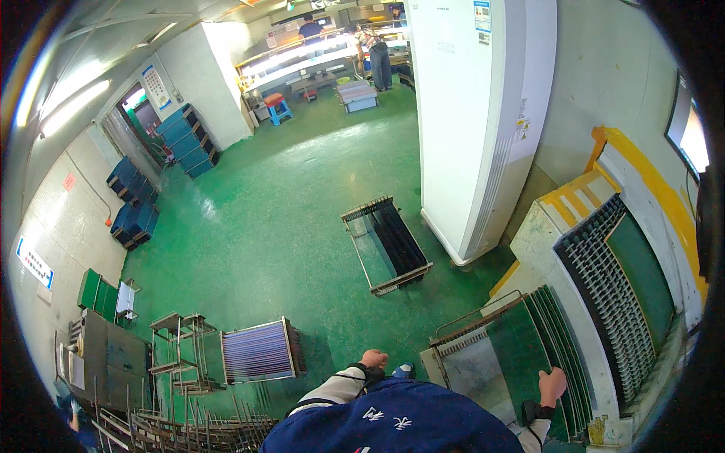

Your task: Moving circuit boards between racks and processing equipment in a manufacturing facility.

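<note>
My right hand point(553, 385) is closed at the edge of a thin dark green panel point(516, 343), which stands in a metal rack point(447, 371) at the lower right. Several similar upright panels point(563, 332) sit close together beside it, to the right of the hand. My left hand point(374, 359) hangs in front of my body over the floor, its fingers curled in, and nothing shows in it. It is well apart from the rack.
To the right is a machine with a roller conveyor point(604, 294), a green panel point(642, 272) lying on it. Another rack point(387, 245) with dark panels stands ahead on the floor, near a tall white cabinet point(461, 128). Left are a purple-striped rack point(257, 352) and metal frames point(181, 351).
</note>
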Motion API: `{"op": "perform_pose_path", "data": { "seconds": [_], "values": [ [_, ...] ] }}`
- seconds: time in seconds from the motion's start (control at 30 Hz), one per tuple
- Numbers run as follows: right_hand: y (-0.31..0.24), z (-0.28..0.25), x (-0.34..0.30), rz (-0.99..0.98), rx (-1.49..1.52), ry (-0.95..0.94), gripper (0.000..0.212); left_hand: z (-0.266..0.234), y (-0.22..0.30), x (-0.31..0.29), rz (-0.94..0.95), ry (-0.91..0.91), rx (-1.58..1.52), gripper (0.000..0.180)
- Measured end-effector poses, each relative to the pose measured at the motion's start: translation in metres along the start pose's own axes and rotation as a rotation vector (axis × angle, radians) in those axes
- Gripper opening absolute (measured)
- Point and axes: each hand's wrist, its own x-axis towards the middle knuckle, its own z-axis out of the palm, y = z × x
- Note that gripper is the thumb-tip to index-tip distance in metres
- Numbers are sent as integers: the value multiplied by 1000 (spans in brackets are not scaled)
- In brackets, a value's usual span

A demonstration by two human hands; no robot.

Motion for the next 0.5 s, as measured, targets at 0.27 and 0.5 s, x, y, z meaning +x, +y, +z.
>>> {"op": "perform_pose_path", "data": {
  "seconds": [0.27,0.5],
  "values": [
    [4,5,1,-13,14,10,44,-3,-8,8,-9,14,-20,14],
    [-5,-4,-6,-56,10,-12,38,-8,-15,4,16,27,68,12]
  ]
}}
